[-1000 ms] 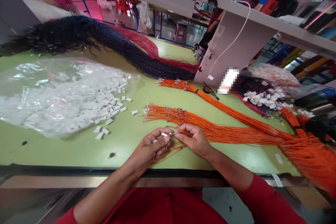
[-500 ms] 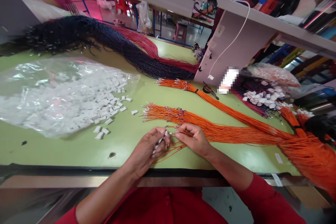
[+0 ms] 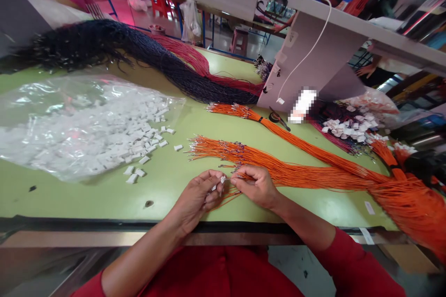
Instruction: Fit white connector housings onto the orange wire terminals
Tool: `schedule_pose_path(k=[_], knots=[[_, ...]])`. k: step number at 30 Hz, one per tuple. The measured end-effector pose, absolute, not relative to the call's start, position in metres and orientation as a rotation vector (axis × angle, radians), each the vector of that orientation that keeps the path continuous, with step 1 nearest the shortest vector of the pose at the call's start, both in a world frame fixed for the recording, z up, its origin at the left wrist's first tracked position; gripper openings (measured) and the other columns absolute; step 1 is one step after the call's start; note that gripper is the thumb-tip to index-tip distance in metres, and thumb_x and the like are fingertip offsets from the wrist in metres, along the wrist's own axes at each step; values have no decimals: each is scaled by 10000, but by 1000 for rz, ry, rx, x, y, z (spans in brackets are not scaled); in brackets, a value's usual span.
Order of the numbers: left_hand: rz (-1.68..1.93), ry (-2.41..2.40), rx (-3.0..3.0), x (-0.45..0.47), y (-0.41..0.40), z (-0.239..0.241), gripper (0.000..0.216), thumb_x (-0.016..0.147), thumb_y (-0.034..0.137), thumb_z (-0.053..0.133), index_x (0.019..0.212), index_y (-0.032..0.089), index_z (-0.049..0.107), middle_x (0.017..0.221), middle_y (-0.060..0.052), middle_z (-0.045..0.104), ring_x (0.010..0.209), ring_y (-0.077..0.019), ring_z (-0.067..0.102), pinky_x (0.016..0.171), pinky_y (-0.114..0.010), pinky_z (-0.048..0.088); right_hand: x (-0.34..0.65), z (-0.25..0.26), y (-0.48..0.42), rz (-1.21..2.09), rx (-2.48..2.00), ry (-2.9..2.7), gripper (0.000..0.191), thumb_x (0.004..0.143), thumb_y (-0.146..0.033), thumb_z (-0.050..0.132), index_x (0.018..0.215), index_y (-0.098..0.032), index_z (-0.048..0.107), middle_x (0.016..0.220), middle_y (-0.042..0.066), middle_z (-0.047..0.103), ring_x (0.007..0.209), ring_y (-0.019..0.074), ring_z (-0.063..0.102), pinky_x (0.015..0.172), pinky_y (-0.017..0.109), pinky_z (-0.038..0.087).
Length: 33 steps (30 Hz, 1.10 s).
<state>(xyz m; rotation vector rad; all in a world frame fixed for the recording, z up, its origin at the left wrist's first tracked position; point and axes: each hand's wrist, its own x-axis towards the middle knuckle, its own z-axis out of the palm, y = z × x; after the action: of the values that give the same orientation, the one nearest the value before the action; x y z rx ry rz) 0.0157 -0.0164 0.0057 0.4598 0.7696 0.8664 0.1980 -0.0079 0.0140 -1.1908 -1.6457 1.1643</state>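
Note:
My left hand (image 3: 201, 195) is closed on a small white connector housing (image 3: 223, 179), pinched between thumb and forefinger. More white housings show in its curled fingers. Close on its right, my right hand (image 3: 256, 184) pinches an orange wire whose metal end points at the housing; whether the tip is inside it I cannot tell. A few loose orange wires (image 3: 232, 196) run beneath and between the hands. Just behind lies a thick bundle of orange wires (image 3: 292, 172) with metal terminals on its left ends.
White housings spill from a clear plastic bag (image 3: 80, 134) on the left. Dark blue wires (image 3: 167, 62) and red wires (image 3: 195, 58) stretch across the back. A tied orange bundle (image 3: 289, 139), small snips (image 3: 279, 119) and a grey divider (image 3: 306, 60) are at the right. Other people are beyond.
The wire end in my right hand has come closer to the housing in my left hand. That housing has turned so its end faces more towards me. Both hands have stayed in about the same place.

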Motion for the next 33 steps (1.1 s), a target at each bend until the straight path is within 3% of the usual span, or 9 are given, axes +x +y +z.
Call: schedule_pose_path(k=[7,15,23,33], knots=[[851,833,511,16,-18,6,359,725,411,824,779,140,596,630,37,552,393,8,251,389,-166,144,202,2,-10,1096,-1210,-1716,122,810,-265,675,733,-171,692,643,5,579,564,115,490,503,214,410],[1001,1013,609,32,-26,0,418,704,491,816,773,172,555,565,59,574,371,-21,339,391,-164,204,197,4,-16,787,-1258,-1887,85,799,-200,635,715,-200,646,593,-18,527,542,114,452,528,232,375],[986,953,571,32,-22,10,437,685,494,833,745,168,548,591,64,559,379,-7,298,379,-151,212,198,5,-9,1149,-1235,-1685,117,830,-260,624,742,-183,628,655,-8,590,582,113,487,552,228,402],[910,749,376,33,-21,5,370,713,371,846,787,145,562,635,61,527,403,8,232,343,-117,164,195,7,-11,1131,-1222,-1488,190,806,-340,677,728,-185,599,630,-24,550,556,101,453,502,208,387]])
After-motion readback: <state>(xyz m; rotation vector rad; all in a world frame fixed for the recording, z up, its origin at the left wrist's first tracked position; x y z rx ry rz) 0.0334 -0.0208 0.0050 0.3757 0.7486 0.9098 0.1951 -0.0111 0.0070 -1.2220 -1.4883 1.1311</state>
